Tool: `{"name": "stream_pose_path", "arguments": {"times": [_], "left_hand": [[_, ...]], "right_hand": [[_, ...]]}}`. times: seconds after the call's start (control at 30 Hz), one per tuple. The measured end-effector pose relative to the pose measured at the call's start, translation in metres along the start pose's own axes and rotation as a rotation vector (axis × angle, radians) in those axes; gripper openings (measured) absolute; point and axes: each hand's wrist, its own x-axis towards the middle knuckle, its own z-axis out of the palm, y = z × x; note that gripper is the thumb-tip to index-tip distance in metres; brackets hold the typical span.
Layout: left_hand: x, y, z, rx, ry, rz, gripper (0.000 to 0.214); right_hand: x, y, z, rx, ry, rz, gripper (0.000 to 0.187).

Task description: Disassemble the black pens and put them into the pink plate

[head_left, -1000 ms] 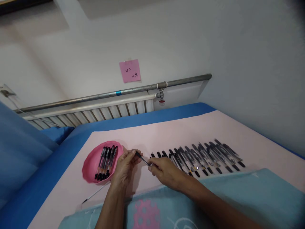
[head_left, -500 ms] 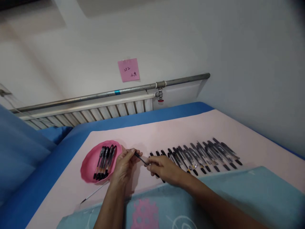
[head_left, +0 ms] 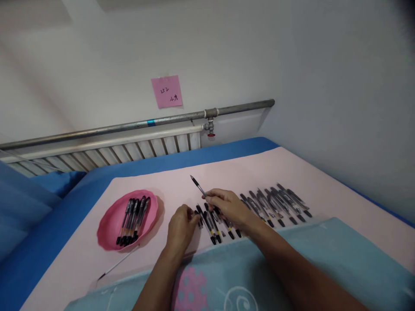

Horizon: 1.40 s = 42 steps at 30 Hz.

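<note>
My right hand is closed on a black pen that sticks up and to the left from its fingers. Below it a row of black pens and pen parts lies across the pink sheet. My left hand rests on the sheet with its fingertips pinched at the left end of that row, on a small dark piece I cannot make out. To the left a pink dish holds several assembled black pens.
A thin white refill lies on the sheet below the dish. A light blue patterned cloth covers the near edge. Blue fabric surrounds the sheet. A radiator and pipe run along the wall, under a pink note.
Both hands held one pen between them; now my right hand alone has it, raised, and my left hand has dropped to the row's left end. The view shifted right.
</note>
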Motion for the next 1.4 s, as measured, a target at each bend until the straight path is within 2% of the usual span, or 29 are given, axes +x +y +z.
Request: {"name": "stream_pose_path", "arguments": {"times": [0.3, 0.47, 0.53, 0.57, 0.7, 0.73, 0.8, 0.93, 1.4], "left_hand": [[0.0, 0.013, -0.013, 0.365, -0.211, -0.125, 0.021], [-0.001, 0.013, -0.012, 0.393, -0.196, -0.107, 0.019], [0.0, 0.006, -0.017, 0.214, -0.153, -0.163, 0.012], [0.001, 0.002, -0.021, 0.048, -0.129, -0.203, 0.009], [0.008, -0.013, -0.043, -0.877, -0.019, -0.346, 0.011], [0.009, -0.015, -0.048, -1.057, 0.01, -0.376, 0.011], [0.011, -0.016, -0.055, -1.282, 0.063, -0.438, 0.01], [0.011, -0.011, -0.06, -1.423, 0.127, -0.491, 0.003], [0.009, -0.008, -0.062, -1.456, 0.144, -0.498, 0.005]], "right_hand": [[-0.001, -0.001, 0.004, -0.137, 0.03, -0.026, 0.02], [-0.002, -0.001, 0.008, -0.18, 0.043, -0.026, 0.019], [-0.002, 0.0, 0.008, -0.207, 0.052, -0.036, 0.02], [-0.002, 0.001, 0.009, -0.227, 0.05, -0.046, 0.021], [-0.004, 0.004, 0.012, -0.337, -0.044, -0.116, 0.021], [-0.004, 0.004, 0.014, -0.358, -0.088, -0.128, 0.021], [-0.007, 0.004, 0.017, -0.378, -0.169, -0.135, 0.023], [-0.01, 0.002, 0.02, -0.386, -0.229, -0.139, 0.023], [-0.012, 0.004, 0.02, -0.413, -0.243, -0.204, 0.025]]}}
